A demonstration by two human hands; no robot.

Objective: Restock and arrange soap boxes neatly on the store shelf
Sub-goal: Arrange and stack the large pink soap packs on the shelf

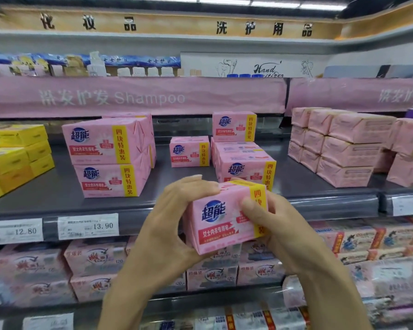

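Note:
I hold a pink soap box (221, 222) with a blue logo and a yellow band in front of the dark shelf (57, 194). My left hand (174, 220) grips its left side, fingers over the top. My right hand (272, 222) grips its right side, thumb on the front face. On the shelf stand matching boxes: a two-high stack (110, 158) at the left, a single box (189, 151) further back, and a stack (246, 163) just behind the held box with one more box (234, 126) on top at the rear.
Yellow boxes (14, 158) are stacked at the far left. Plain pink packs (339, 146) fill the shelf's right part. Price tags (88, 226) line the shelf edge. Lower shelves hold other pink soap packs (93, 260). A pink Shampoo banner (134, 97) hangs overhead.

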